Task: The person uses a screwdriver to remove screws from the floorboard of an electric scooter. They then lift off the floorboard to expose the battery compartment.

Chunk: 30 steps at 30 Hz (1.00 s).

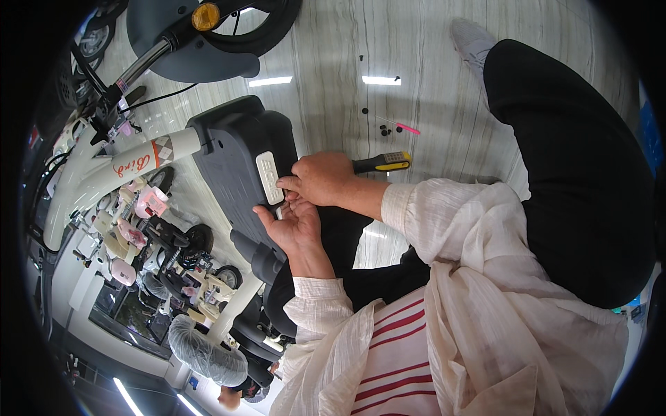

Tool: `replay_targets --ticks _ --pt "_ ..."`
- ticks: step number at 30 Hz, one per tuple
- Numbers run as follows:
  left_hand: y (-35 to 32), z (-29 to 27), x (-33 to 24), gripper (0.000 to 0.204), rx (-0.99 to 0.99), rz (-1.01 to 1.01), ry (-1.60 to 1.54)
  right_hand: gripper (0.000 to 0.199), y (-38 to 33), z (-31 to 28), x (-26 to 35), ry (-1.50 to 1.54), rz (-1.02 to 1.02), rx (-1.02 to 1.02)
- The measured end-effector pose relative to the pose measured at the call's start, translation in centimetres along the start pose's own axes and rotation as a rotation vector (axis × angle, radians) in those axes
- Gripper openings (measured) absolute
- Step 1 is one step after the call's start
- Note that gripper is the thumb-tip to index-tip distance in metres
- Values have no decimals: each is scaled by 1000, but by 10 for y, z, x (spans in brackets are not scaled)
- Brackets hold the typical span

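In front of me is a dark grey plastic step-through body (236, 156) of a scooter. A cream-coloured oblong foot pad with raised ribs (270, 178) lies along its near side. My right hand (322, 179) is at the lower end of this pad, back of the hand up, fingers bent into a pinch. What it pinches is too small to make out. Just below, my left hand (298, 227) is turned palm up with its thumb spread away. Its other fingers reach up to the right fingertips, which partly cover them. A small pale piece shows beside the left thumb.
A black and yellow tool handle (383, 162) pokes out right of my right hand. Several small black parts (385, 130) and a pink stick (408, 129) lie on the floor. The scooter's white frame tube (132, 163) and front wheel (260, 31) are beyond. Several scooters (198, 246) stand left.
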State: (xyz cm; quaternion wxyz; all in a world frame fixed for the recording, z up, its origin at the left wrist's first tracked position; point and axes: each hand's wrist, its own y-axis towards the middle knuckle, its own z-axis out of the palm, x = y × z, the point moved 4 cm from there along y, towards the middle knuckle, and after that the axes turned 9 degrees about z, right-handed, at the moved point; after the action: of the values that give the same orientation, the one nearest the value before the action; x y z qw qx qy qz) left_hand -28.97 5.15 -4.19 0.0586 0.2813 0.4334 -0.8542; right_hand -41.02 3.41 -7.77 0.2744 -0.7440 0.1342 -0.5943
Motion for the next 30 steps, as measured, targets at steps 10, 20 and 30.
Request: replay_targets --ticks 10,20,30 --pt "-2 3 1 56 -178 193 103 48 17 3 -16 69 -216 -82" --pt "1 -3 -5 53 -123 72 45 41 36 -1 -26 -15 -532 -210" --pt "5 -6 -11 50 -106 102 28 28 49 -40 -85 315 4 -149"
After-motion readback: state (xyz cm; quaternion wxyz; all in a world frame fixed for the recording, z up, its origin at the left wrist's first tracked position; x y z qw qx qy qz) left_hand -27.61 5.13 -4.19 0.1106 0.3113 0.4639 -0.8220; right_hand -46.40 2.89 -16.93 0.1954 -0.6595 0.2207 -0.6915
